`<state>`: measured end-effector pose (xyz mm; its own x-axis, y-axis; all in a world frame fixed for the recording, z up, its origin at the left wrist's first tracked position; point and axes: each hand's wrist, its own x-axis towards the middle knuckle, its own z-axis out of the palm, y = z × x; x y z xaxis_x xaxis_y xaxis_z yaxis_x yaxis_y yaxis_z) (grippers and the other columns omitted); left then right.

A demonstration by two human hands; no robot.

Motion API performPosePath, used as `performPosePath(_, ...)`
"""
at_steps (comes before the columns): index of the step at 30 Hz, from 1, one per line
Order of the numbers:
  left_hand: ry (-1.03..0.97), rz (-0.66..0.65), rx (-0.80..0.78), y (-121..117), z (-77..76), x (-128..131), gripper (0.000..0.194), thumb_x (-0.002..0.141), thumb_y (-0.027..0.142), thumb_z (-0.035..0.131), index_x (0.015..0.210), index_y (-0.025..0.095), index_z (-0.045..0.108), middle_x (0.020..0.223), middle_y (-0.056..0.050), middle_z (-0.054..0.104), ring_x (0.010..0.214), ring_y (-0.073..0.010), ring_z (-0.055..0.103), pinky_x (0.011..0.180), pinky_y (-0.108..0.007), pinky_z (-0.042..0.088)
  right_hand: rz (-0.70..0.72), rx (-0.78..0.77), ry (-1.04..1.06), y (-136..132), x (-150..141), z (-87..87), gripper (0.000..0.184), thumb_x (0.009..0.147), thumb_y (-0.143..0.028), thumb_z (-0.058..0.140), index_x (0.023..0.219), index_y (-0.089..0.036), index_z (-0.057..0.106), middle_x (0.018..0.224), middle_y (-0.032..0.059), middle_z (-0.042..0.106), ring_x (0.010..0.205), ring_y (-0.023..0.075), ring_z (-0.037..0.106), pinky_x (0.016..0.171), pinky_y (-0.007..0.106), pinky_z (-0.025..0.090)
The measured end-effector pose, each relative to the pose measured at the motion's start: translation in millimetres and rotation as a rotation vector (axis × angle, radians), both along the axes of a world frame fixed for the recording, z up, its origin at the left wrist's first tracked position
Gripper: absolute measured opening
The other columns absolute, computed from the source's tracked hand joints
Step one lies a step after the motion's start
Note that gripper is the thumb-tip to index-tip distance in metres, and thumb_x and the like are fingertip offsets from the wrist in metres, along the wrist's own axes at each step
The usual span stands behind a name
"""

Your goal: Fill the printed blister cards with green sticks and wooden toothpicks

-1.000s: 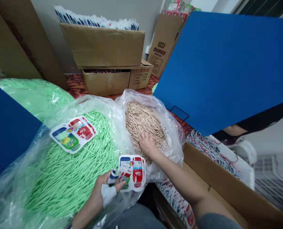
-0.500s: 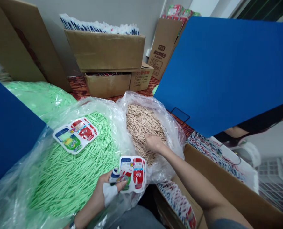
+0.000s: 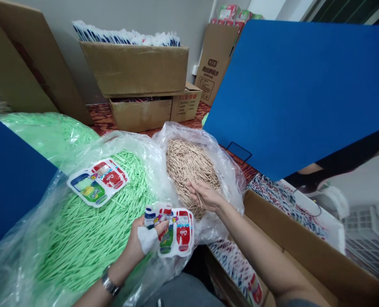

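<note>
My left hand [image 3: 146, 233], with white tape at the base of the thumb, is closed on several flat printed packets [image 3: 183, 232] showing red cola and green soda pictures. It is over the near right side of a clear bag full of thin green sticks [image 3: 90, 238]. My right hand [image 3: 206, 195] is over an open bag of thin brown sticks [image 3: 189, 160], its fingers pinched round a few of them. More printed packets [image 3: 98, 182] lie on top of the green sticks.
At my right stands an open cardboard box [image 3: 291, 238], beside a box of packets [image 3: 237, 264]. Large blue panels [image 3: 298, 94] flank both sides. Ahead, stacked cartons [image 3: 134, 68] stand against the wall. Part of another person [image 3: 323, 170] shows behind the right panel.
My right hand has drawn slightly back and up from the brown sticks, and its fingers now show with a few sticks in them. The left hand has barely moved.
</note>
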<state>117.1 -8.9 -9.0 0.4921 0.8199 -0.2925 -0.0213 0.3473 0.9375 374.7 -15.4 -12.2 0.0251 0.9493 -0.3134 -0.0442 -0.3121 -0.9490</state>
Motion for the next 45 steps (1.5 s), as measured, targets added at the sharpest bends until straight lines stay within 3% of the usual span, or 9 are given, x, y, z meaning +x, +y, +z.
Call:
performPosePath(4, 0.088, 0.096, 0.064, -3, 0.8, 10, 0.034, 0.061, 0.033, 0.076, 0.086, 0.010, 0.070, 0.081, -0.009, 0.076, 0.070, -0.0230, 0.070, 0.068, -0.032, 0.056, -0.185, 0.147, 0.258, 7, -27, 26.7, 0.043, 0.074, -0.058, 0.064, 0.090, -0.020, 0.050, 0.065, -0.0065, 0.047, 0.053, 0.0072, 0.050, 0.048, 0.019, 0.039)
performPosePath(10, 0.101, 0.098, 0.154, -5, -14.4, 4, 0.033, 0.069, 0.034, 0.072, 0.092, 0.011, 0.069, 0.090, -0.008, 0.076, 0.077, -0.0233, 0.070, 0.072, -0.032, 0.057, -0.300, 0.323, 0.064, 14, -37, 38.5, 0.040, 0.083, -0.061, 0.049, 0.091, -0.022, 0.046, 0.063, -0.0065, 0.046, 0.051, 0.0094, 0.050, 0.052, 0.023, 0.042)
performPosePath(13, 0.100, 0.099, 0.151, -5, -22.3, -5, 0.035, 0.070, 0.035, 0.072, 0.096, 0.012, 0.068, 0.094, -0.008, 0.075, 0.082, -0.0239, 0.070, 0.075, -0.032, 0.057, -0.110, 0.268, -0.460, 9, -18, 28.9, 0.034, 0.092, -0.054, 0.034, 0.094, -0.022, 0.047, 0.071, -0.0019, 0.052, 0.056, 0.0121, 0.051, 0.056, 0.025, 0.042)
performPosePath(17, 0.155, 0.095, 0.142, -6, -24.9, -12, 0.029, 0.068, 0.034, 0.074, 0.086, 0.012, 0.069, 0.085, -0.007, 0.076, 0.075, -0.0229, 0.070, 0.068, -0.030, 0.057, 0.368, -0.002, -1.275, -4, 8, 4.6, 0.025, 0.096, -0.035, 0.031, 0.100, -0.019, 0.050, 0.093, 0.0083, 0.063, 0.083, 0.0202, 0.061, 0.075, 0.032, 0.044)
performPosePath(26, 0.139, 0.043, 0.182, -11, -41.3, -11, 0.025, 0.071, 0.033, 0.072, 0.085, 0.013, 0.068, 0.084, -0.005, 0.075, 0.072, -0.0209, 0.069, 0.066, -0.029, 0.057, 0.420, -0.238, -1.463, -13, -4, -31.7, 0.034, 0.088, -0.007, 0.028, 0.107, -0.011, 0.056, 0.107, 0.0209, 0.062, 0.093, 0.0275, 0.065, 0.079, 0.042, 0.047)
performPosePath(32, 0.148, 0.071, 0.216, -10, -42.6, -15, 0.024, 0.070, 0.031, 0.073, 0.087, 0.014, 0.068, 0.084, -0.005, 0.075, 0.073, -0.0221, 0.069, 0.066, -0.031, 0.057, 0.335, -0.160, -1.352, -15, 16, -2.8, 0.021, 0.093, -0.019, 0.034, 0.100, -0.014, 0.053, 0.094, 0.0136, 0.064, 0.087, 0.0226, 0.063, 0.076, 0.035, 0.048)
performPosePath(36, 0.104, 0.066, 0.233, -9, -33.5, -8, 0.027, 0.072, 0.032, 0.072, 0.091, 0.013, 0.069, 0.086, -0.007, 0.075, 0.076, -0.0223, 0.069, 0.068, -0.032, 0.057, 0.038, 0.068, -0.556, -16, 6, 17.5, 0.030, 0.096, -0.045, 0.031, 0.098, -0.021, 0.048, 0.070, -0.0029, 0.052, 0.057, 0.0110, 0.054, 0.054, 0.023, 0.044)
performPosePath(39, 0.054, 0.027, 0.253, -9, -28.7, -2, 0.027, 0.074, 0.032, 0.070, 0.094, 0.014, 0.069, 0.088, -0.007, 0.074, 0.077, -0.0214, 0.068, 0.070, -0.031, 0.056, -0.181, 0.209, 0.120, -11, -27, 33.8, 0.033, 0.086, -0.051, 0.052, 0.097, -0.021, 0.050, 0.066, -0.0066, 0.042, 0.053, 0.0086, 0.049, 0.051, 0.021, 0.041)
performPosePath(45, 0.155, 0.046, 0.433, -9, -24.2, -3, 0.019, 0.078, 0.031, 0.066, 0.084, 0.014, 0.066, 0.076, -0.003, 0.067, 0.070, -0.0176, 0.061, 0.066, -0.028, 0.050, -0.313, 0.544, 0.278, -6, -96, 62.9, 0.021, 0.091, -0.044, 0.048, 0.094, -0.024, 0.047, 0.067, -0.0054, 0.049, 0.063, 0.0116, 0.057, 0.067, 0.030, 0.050)
